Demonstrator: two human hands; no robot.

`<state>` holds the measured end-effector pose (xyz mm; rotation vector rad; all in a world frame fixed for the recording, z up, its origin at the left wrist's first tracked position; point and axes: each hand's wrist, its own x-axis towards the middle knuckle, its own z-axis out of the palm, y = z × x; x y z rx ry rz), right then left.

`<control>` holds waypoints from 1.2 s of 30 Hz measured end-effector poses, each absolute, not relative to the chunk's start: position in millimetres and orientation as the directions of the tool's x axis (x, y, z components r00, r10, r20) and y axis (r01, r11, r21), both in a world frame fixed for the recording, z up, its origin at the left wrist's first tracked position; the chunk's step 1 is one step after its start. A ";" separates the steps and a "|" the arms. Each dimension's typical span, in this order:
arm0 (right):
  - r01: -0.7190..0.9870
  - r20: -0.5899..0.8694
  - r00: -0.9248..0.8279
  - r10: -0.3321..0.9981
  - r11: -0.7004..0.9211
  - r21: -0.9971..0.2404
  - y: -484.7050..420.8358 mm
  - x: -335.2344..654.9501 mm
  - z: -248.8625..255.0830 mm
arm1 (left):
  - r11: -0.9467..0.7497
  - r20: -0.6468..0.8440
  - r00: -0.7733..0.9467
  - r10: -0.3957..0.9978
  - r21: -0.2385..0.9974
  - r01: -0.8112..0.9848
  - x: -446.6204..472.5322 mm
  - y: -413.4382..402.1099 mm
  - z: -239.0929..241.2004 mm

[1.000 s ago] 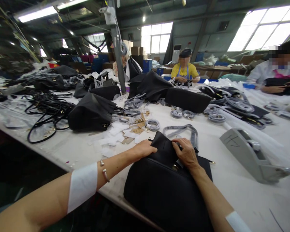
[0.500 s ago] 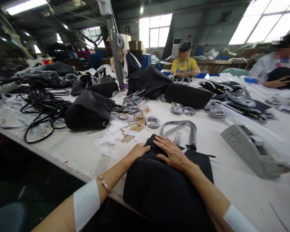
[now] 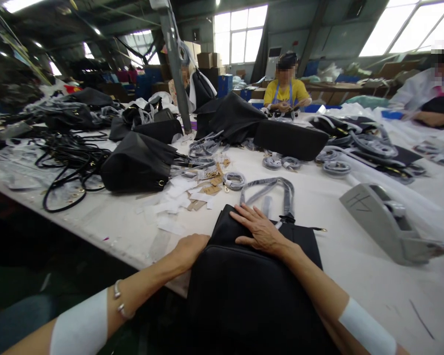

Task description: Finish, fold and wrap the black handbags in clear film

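Note:
A black leather bag [image 3: 251, 286] lies on the near edge of the white table [image 3: 355, 256], partly hanging over it towards me. My right hand [image 3: 261, 230] lies flat on the bag's upper part, fingers stretched out. My left hand [image 3: 189, 249] grips the bag's left edge with fingers curled out of sight behind it. A grey wrapped strap [image 3: 277, 190] loops out from the bag's far end.
A grey tape dispenser [image 3: 385, 224] stands to the right. Paper tags and slips [image 3: 192, 195] lie scattered ahead, with another black bag [image 3: 136, 165], black cords [image 3: 68, 165] and coiled grey straps [image 3: 281, 162] beyond. Two other people work across the table.
My right hand went from pinching the bag's top to lying flat on it. My left hand slid back along the bag's left edge towards me, and the bag came nearer.

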<state>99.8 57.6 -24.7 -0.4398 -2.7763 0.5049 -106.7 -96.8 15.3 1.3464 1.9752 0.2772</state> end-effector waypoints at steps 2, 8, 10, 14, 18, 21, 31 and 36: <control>0.248 0.216 -0.913 0.346 0.891 -0.381 58.1 99.0 -26.2 | 0.296 -0.362 -0.179 0.915 0.297 0.908 -106.0 -90.3 29.2; 0.242 0.217 -0.908 0.357 0.873 -0.424 58.2 99.3 -27.8 | -0.299 0.062 0.299 0.952 0.379 0.875 -106.0 -53.0 28.7; 0.233 0.262 -0.888 0.378 0.861 -0.453 58.6 102.3 -28.7 | -0.288 -0.016 0.312 0.950 0.341 0.895 -110.5 -43.6 5.4; 0.237 0.365 -0.810 0.460 0.825 -0.513 57.3 105.4 -23.8 | -0.197 -0.069 0.216 0.974 0.210 0.958 -118.1 -37.1 -33.2; 0.353 0.325 -0.755 0.569 0.771 -0.530 48.0 92.0 -2.8 | -0.117 -0.053 0.123 0.991 0.110 0.987 -110.5 -40.5 -40.0; 0.385 0.299 -0.757 0.580 0.767 -0.513 43.8 76.7 10.0 | -0.084 -0.008 0.085 0.996 0.071 0.994 -94.4 -46.1 -44.9; 0.438 0.527 -0.589 0.612 0.790 -0.429 62.1 72.1 -22.9 | -0.125 0.124 0.109 0.986 0.134 0.983 -72.5 -44.8 -53.8; 0.476 0.584 -0.394 0.709 0.701 -0.531 71.0 78.9 -26.9 | 0.045 0.032 -0.064 0.997 0.416 0.908 -77.3 7.0 -12.1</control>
